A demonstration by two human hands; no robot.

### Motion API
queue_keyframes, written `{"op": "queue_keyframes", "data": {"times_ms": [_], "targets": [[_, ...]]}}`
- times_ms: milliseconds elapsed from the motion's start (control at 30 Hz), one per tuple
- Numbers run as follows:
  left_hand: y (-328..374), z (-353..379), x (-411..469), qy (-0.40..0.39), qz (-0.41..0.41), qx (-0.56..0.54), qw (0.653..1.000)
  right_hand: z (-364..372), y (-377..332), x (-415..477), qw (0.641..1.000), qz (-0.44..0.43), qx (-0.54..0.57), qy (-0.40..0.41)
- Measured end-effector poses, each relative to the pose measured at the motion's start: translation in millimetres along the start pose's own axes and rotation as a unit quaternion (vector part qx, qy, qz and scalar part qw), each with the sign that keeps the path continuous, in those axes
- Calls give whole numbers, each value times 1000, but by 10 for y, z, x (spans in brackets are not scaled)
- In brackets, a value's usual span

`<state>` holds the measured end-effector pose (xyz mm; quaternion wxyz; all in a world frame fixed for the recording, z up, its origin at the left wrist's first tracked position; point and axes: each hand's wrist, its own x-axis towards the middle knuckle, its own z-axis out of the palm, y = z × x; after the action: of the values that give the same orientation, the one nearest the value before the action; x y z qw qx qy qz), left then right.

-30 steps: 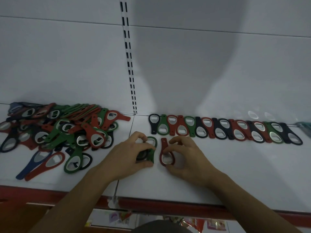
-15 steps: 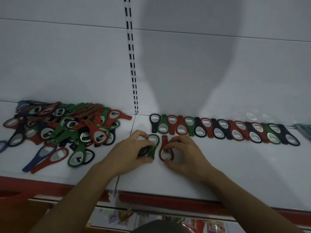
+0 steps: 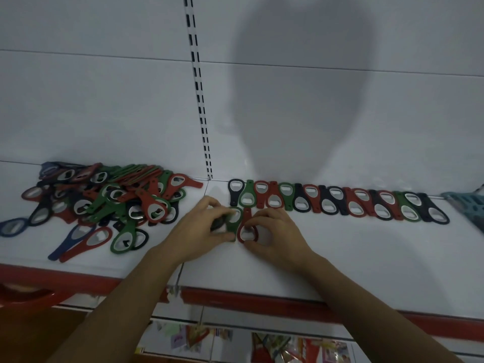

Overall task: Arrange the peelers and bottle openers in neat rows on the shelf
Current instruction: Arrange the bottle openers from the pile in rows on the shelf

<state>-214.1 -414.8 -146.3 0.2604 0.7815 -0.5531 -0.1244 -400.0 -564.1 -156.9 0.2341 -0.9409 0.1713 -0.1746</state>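
A row of red, green and black bottle openers [image 3: 337, 203] lies along the back of the white shelf [image 3: 366, 258], to the right of the slotted upright. In front of the row's left end, my left hand [image 3: 201, 231] holds a green bottle opener [image 3: 234, 221], with a dark one partly hidden under its fingers. Right beside it, my right hand [image 3: 275, 234] pinches a red bottle opener [image 3: 247, 229] that lies flat on the shelf, loop end toward me. A loose pile of openers [image 3: 104, 203] covers the shelf's left part.
The slotted upright [image 3: 200, 100] runs up the white back wall. A teal basket [image 3: 468, 205] pokes in at the right edge. The shelf's red front edge [image 3: 262, 299] runs below my wrists, a red plastic item [image 3: 26, 294] at lower left, packaged goods beneath.
Both hands have stayed at the same spot, shifting the green and red openers slightly closer together. The view has drifted a little.
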Motion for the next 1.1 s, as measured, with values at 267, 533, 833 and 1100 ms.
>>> {"op": "queue_keyframes", "data": {"times_ms": [267,533,833,1100], "targets": [[705,17,116,105,-123,-774,613,-185,-252,39,922,116,359,82],[799,128,35,6,-118,-692,712,-287,-222,-97,888,158,421,100],[232,82,141,130,-24,-131,983,-433,161,-85,985,105,107,89],[-52,150,77,27,14,22,999,-253,222,-203,986,91,16,138]]}}
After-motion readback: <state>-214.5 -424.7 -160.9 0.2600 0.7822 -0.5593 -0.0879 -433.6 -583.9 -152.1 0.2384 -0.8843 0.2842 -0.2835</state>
